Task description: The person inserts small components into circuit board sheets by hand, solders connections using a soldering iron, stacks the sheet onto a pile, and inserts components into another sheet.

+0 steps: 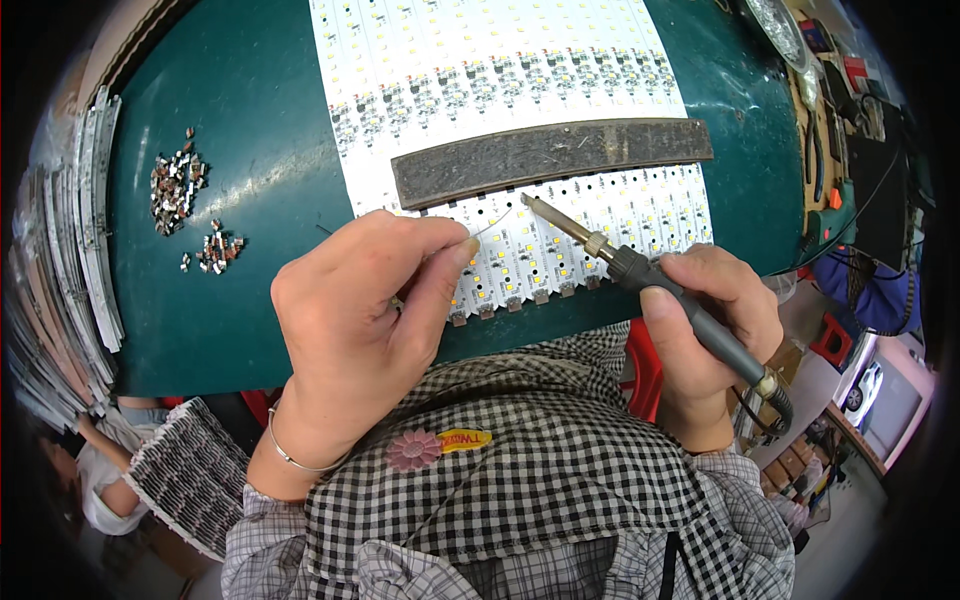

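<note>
My right hand (715, 315) grips a soldering iron (690, 320) by its dark handle. The iron's tip points up and left, over the white LED circuit board panel (520, 240), just below a dark flat bar (555, 155) lying across it. Between the thumb and forefinger of my left hand (365, 310) is a thin length of solder wire (492, 224). Its free end reaches toward the iron's tip, a small gap apart. Small connectors line the panel's near edge, and rows of yellow LEDs cover it.
Two piles of small metallic parts (178, 188) lie on the green table (250, 330) to the left. Long stacked strips (95, 230) line the left edge. Tools, including pliers (818, 165), are at the right. Another person (110, 480) is at lower left beside a woven-looking panel (190, 475).
</note>
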Motion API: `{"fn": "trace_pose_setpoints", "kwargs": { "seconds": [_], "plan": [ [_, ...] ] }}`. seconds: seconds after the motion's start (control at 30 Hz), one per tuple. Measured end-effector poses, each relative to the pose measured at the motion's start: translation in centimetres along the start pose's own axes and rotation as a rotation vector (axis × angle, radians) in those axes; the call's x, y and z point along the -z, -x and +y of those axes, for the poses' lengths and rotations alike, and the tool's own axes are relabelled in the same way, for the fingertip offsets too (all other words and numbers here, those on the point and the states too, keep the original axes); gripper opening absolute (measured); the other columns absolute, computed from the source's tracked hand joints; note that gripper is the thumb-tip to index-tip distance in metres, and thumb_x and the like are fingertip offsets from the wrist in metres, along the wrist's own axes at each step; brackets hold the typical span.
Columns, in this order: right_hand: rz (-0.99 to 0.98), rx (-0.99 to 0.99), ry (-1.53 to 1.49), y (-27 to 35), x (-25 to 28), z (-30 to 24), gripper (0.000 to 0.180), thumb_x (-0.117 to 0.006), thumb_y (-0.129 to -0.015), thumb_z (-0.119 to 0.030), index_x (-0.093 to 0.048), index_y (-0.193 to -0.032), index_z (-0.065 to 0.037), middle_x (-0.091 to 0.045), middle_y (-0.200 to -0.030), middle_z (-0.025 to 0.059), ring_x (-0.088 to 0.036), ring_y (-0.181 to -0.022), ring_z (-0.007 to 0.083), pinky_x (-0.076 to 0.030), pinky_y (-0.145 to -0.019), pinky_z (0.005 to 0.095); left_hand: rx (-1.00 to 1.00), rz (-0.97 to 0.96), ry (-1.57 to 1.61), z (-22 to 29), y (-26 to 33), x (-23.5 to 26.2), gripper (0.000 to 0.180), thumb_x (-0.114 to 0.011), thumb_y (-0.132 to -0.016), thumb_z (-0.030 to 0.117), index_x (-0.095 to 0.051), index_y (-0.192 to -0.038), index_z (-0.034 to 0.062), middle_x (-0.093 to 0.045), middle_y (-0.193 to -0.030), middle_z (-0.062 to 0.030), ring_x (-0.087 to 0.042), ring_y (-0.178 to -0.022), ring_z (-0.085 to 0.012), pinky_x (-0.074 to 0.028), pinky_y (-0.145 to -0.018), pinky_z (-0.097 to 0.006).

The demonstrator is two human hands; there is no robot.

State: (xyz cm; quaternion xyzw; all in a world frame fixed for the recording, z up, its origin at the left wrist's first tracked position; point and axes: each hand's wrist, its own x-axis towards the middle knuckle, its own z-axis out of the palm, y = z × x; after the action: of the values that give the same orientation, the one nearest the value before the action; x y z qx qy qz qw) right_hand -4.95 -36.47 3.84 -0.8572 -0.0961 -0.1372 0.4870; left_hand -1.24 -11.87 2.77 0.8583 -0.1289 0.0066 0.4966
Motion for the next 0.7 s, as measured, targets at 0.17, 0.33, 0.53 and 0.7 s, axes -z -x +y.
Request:
{"fn": "trace_pose_setpoints", "kwargs": {
  "seconds": [0.17, 0.33, 0.53, 0.7],
  "plan": [
    [0.104, -0.034, -0.095, 0.7, -0.1, 0.4, 0.024, -0.079, -0.073, -0.003, -0.066, -0.092, 0.004, -0.062, -0.063, 0.0076, -0.051, -0.049, 0.0097, -0.035, -0.047, 0.022, -0.012, 0.021, 0.013, -0.3, 0.0, -0.1, 0.012, -0.074, -0.076, -0.007, -0.07, -0.085, -0.0001, -0.068, -0.074, -0.0116, -0.064, -0.059, -0.0192, -0.048, -0.053, -0.027],
    [0.207, -0.043, -0.199, 0.9, 0.1, 0.5, 0.026, -0.078, -0.073, -0.001, -0.065, -0.095, 0.005, -0.062, -0.067, 0.0066, -0.049, -0.052, 0.0076, -0.035, -0.049, 0.0216, -0.028, -0.006, -0.036, -0.1, 0.1, 0.2, 0.009, -0.074, -0.081, -0.007, -0.07, -0.088, -0.0043, -0.061, -0.07, -0.0023, -0.051, -0.059, -0.0032, -0.038, -0.051, -0.018],
    [0.107, -0.072, -0.144, 0.9, -0.1, 0.1, 0.024, -0.079, -0.072, -0.002, -0.066, -0.092, 0.004, -0.061, -0.063, 0.0064, -0.049, -0.05, 0.0079, -0.033, -0.047, 0.022, -0.047, 0.01, -0.032, 0.0, -0.2, 0.0, 0.009, -0.074, -0.08, -0.008, -0.071, -0.087, -0.003, -0.06, -0.068, -0.0013, -0.049, -0.057, -0.0036, -0.036, -0.05, -0.019],
    [0.032, -0.013, -0.059, 0.4, -0.3, 0.4, 0.023, -0.079, -0.072, -0.003, -0.066, -0.091, 0.004, -0.06, -0.059, 0.0067, -0.049, -0.047, 0.0093, -0.033, -0.045, 0.0228, -0.1, -0.021, -0.064, -0.3, -0.8, -1.0, 0.01, -0.074, -0.079, -0.007, -0.071, -0.087, -0.0017, -0.06, -0.067, -0.0023, -0.048, -0.056, -0.0052, -0.036, -0.05, -0.021]
  ]
}}
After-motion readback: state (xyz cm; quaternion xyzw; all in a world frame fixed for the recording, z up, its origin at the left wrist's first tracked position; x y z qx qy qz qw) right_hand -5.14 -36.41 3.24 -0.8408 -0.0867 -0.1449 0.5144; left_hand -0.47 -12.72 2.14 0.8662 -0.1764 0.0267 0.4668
